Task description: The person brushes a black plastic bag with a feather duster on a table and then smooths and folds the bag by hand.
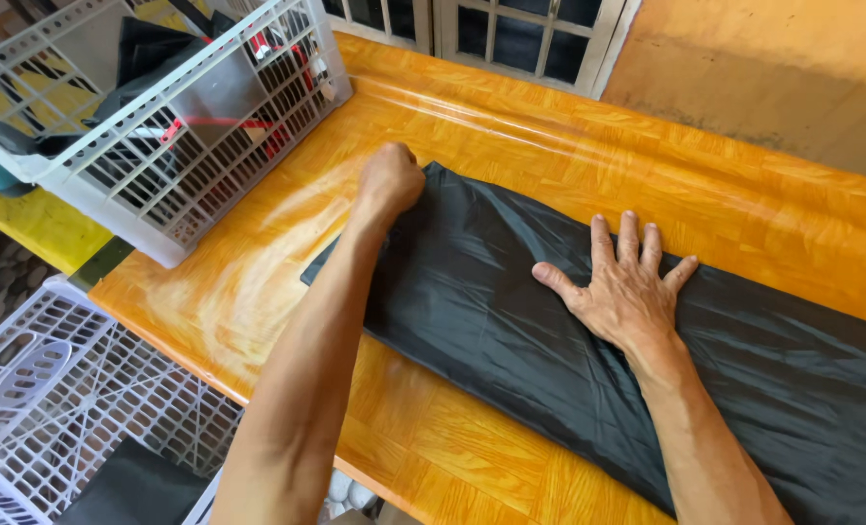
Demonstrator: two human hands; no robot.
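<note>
A home workshop: orange table, white plastic crates, barred window

The black sheet runs off the picture's right and bottom edges, so its full length can't be told. The left hand is balled up at the sheet's far-left corner, fingers tucked out of sight, maybe pinching the edge. The white crate at the table's far-left corner is cropped, its dark contents mostly hidden behind the mesh.

Left hand curled into a fist, arm outstretched, right hand flat, fingers spread
</note>
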